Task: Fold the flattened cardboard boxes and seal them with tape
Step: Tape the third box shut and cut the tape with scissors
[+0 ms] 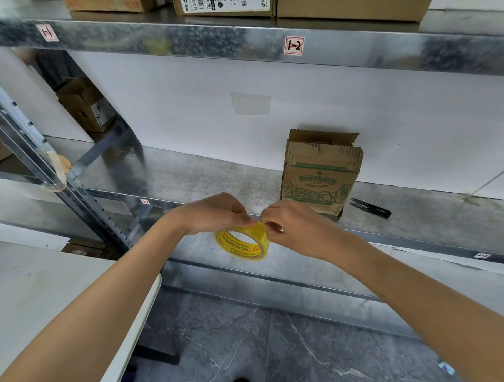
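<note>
Metal shelf point(201, 178); tape roll point(239, 244) between grips point(214, 214) point(293, 229)

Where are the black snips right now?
In the head view, the black snips lie on the metal shelf, right of centre, just right of the printed cardboard box and beyond the right hand.

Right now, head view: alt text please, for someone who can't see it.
Two bare hands hold a roll of yellow tape in front of a metal shelf: the left hand grips its top, the right hand pinches its upper edge. Behind, a green-printed cardboard box stands on the shelf, black snips lying to its right.
</note>
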